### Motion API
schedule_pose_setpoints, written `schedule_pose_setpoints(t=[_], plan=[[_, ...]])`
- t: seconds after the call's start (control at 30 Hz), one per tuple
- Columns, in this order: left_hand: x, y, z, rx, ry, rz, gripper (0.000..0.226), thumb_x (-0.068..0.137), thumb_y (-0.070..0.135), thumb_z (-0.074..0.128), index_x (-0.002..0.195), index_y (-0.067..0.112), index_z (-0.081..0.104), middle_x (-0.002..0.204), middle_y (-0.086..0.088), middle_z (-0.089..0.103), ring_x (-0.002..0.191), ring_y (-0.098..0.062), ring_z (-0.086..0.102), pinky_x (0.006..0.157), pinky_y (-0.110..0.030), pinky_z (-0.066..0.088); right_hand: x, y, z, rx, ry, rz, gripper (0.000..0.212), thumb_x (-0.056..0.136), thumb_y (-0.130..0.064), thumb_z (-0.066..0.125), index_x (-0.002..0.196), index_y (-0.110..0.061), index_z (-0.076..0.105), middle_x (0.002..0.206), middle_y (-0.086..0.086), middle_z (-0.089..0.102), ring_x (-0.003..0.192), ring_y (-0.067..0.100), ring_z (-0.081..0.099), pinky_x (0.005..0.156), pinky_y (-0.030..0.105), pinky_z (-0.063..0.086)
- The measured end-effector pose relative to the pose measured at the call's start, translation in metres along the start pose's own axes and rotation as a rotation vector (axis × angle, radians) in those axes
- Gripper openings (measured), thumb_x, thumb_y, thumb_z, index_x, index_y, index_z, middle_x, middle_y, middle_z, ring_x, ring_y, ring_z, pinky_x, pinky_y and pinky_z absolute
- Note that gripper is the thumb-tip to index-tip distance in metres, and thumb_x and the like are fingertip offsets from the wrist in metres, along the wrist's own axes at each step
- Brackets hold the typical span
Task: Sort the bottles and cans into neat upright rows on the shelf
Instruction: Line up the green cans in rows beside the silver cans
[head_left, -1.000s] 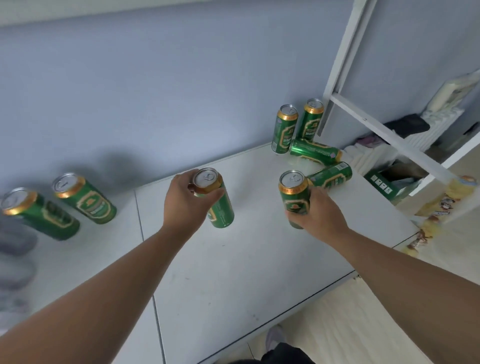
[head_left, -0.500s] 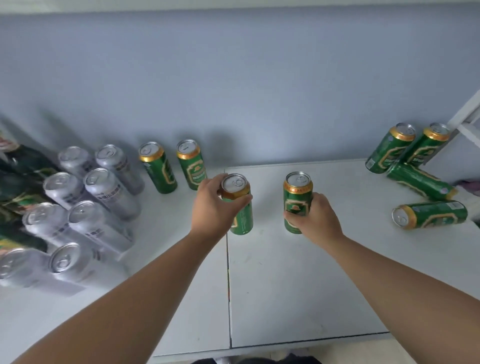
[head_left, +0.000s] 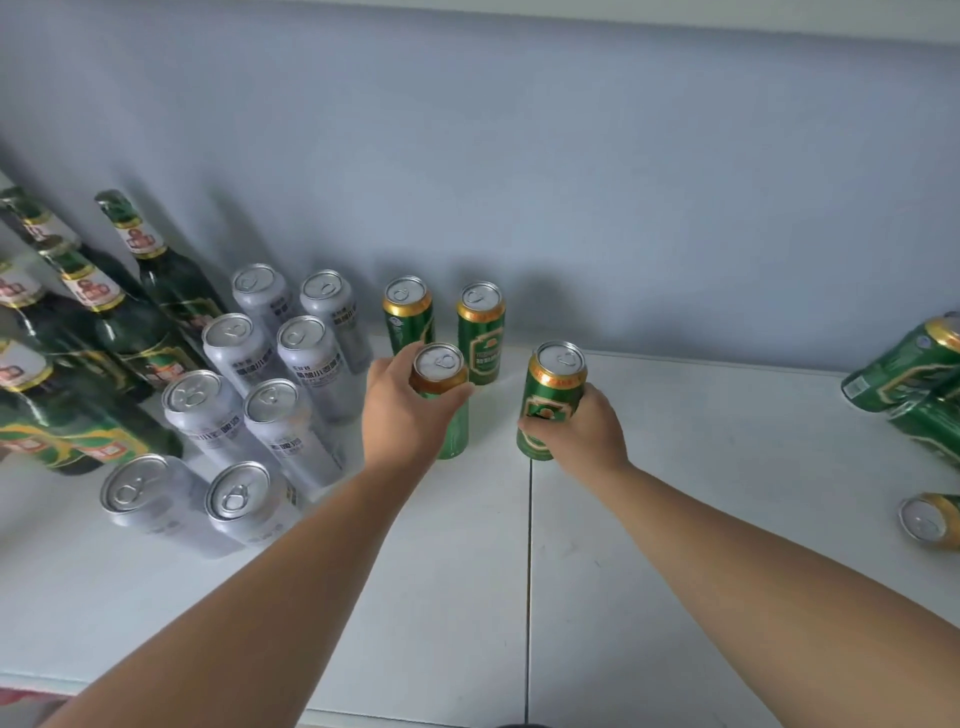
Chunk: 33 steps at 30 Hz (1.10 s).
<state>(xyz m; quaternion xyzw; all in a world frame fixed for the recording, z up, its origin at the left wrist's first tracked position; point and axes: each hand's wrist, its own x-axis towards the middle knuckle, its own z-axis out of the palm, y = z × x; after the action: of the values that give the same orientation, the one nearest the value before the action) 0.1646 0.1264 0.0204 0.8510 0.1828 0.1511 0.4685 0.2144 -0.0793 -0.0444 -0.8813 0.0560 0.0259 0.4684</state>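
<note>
My left hand (head_left: 410, 410) grips an upright green can (head_left: 451, 426) by its gold top, just in front of two green cans (head_left: 480, 332) standing in a row at the wall. My right hand (head_left: 582, 431) holds a second green can (head_left: 550, 400) around its body, upright, to the right of the first. Whether either held can rests on the white shelf (head_left: 467, 597) I cannot tell. Several silver cans (head_left: 291, 415) stand in two rows to the left, with dark green bottles (head_left: 130, 332) beyond them.
At the right edge lie several green cans (head_left: 904, 374), some on their sides, one with its top facing me (head_left: 930, 519). A blue-grey wall (head_left: 519, 156) backs the shelf. A seam (head_left: 530, 571) runs between the two shelf panels.
Both hands carried their green cans leftward from the right panel toward the standing green pair. The view swung left, bringing the silver cans and bottles into sight.
</note>
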Motion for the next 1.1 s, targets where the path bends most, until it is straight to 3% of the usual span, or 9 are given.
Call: schedule_pose_setpoints(t=[0.1, 0.33, 0.57, 0.7, 1.1], plan=[[0.011, -0.006, -0.006, 0.005, 0.018, -0.009, 0.060, 0.073, 0.039, 0.086, 0.127, 0.030, 0.062, 0.114, 0.005, 0.049, 0.094, -0.006, 0.052, 0.086, -0.023, 0.043, 0.004, -0.012, 0.018, 0.011, -0.026, -0.005, 0.066, 0.057, -0.043, 0.088, 0.115, -0.023, 0.063, 0.105, -0.004, 0.068, 0.095, 0.016, 0.066, 0.078, 0.030, 0.053], [0.029, -0.017, -0.018, 0.017, 0.051, -0.046, 0.057, 0.077, 0.034, 0.083, 0.129, 0.031, 0.059, 0.119, 0.007, 0.047, 0.092, -0.005, 0.048, 0.087, -0.018, 0.036, 0.011, -0.027, 0.052, -0.009, -0.082, -0.013, 0.072, 0.053, -0.047, 0.087, 0.116, -0.024, 0.061, 0.108, -0.002, 0.068, 0.097, 0.018, 0.067, 0.083, 0.036, 0.058], [0.037, -0.028, -0.019, 0.059, 0.069, -0.044, 0.061, 0.078, 0.043, 0.081, 0.132, 0.032, 0.055, 0.124, 0.006, 0.048, 0.093, -0.009, 0.052, 0.085, -0.026, 0.043, 0.015, -0.041, 0.073, -0.010, -0.112, -0.033, 0.079, 0.048, -0.054, 0.084, 0.118, -0.026, 0.061, 0.113, -0.003, 0.068, 0.100, 0.014, 0.067, 0.083, 0.036, 0.060], [0.038, -0.034, -0.019, 0.054, 0.057, -0.031, 0.068, 0.080, 0.042, 0.081, 0.139, 0.028, 0.051, 0.130, 0.004, 0.046, 0.096, -0.007, 0.049, 0.087, -0.022, 0.038, 0.016, -0.044, 0.079, 0.000, -0.110, -0.052, 0.077, 0.050, -0.048, 0.086, 0.119, -0.026, 0.061, 0.114, -0.001, 0.067, 0.103, 0.016, 0.066, 0.082, 0.034, 0.060], [0.043, -0.036, -0.013, 0.030, 0.009, 0.013, 0.070, 0.080, 0.036, 0.083, 0.141, 0.027, 0.049, 0.129, 0.002, 0.044, 0.098, -0.001, 0.042, 0.091, -0.014, 0.033, 0.017, -0.041, 0.077, 0.015, -0.155, -0.020, 0.089, 0.047, -0.058, 0.082, 0.126, -0.028, 0.056, 0.119, -0.002, 0.064, 0.108, 0.017, 0.065, 0.090, 0.041, 0.059]])
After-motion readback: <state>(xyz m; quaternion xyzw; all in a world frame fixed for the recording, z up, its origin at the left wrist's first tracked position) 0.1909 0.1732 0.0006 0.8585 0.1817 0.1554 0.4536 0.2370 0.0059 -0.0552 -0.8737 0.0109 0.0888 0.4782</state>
